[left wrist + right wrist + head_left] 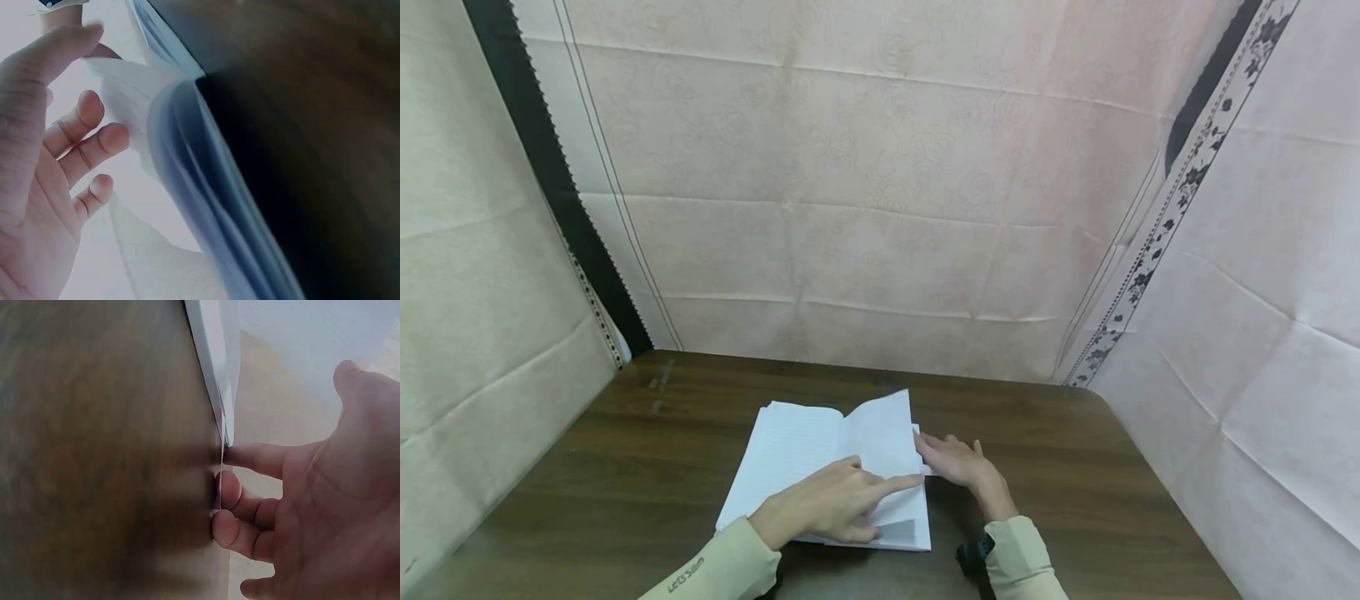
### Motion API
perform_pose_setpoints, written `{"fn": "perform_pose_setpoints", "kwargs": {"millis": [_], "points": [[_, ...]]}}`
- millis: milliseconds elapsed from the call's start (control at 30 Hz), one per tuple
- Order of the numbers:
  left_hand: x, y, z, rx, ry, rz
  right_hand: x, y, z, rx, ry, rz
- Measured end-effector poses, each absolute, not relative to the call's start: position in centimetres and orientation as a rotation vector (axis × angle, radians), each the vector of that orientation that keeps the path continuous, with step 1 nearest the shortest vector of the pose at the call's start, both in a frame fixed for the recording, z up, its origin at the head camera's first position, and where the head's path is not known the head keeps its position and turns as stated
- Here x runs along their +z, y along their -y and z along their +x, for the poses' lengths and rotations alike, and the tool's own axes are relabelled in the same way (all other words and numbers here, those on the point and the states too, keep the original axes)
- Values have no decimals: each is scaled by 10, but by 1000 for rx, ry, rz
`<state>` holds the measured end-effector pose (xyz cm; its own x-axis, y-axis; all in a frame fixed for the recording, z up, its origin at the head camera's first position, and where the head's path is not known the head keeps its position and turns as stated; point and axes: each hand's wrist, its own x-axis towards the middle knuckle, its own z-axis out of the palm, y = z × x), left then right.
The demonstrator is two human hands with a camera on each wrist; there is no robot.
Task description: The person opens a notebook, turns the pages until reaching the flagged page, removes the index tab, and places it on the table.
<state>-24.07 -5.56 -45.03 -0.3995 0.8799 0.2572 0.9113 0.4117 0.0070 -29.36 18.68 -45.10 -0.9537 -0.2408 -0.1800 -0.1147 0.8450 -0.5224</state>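
Observation:
An open notebook [790, 450] with lined pages lies on the brown wooden table. Its right-hand page [880, 429] bulges up and lifts at the far corner. Over that page is my left hand [831, 500], its index finger stretched to the page's right edge and its other fingers loosely bent. Curved sheets [194, 144] show beside this hand in the left wrist view. At the notebook's right side, my right hand [958, 461] touches the page edge with its fingertips, the thumb held apart. A thin white paper edge [221, 462] runs by those fingertips.
The wooden table [602, 500] extends around the notebook. Pale cloth sheets hang behind it [865, 208] and along the left [482, 333] and right [1247, 358] sides. A dark device [973, 552] is strapped at the right wrist. A grey patch [897, 532] shows low on the right-hand page.

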Motion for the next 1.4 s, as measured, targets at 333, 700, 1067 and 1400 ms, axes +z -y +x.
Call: {"fn": "perform_pose_setpoints", "kwargs": {"millis": [333,700,1067,1400], "points": [[-443,60,-245,-307,2343,-1530,-451,-187,-294,-699,-2801,-279],[-428,79,-255,-711,2440,-1401,-455,-187,-296,-731,-2782,-246],[-420,104,-264,-884,2664,-1403,-454,-187,-295,-714,-2786,-234],[-418,125,-271,-965,2826,-1496,-457,-187,-296,-677,-2807,-231]]}}
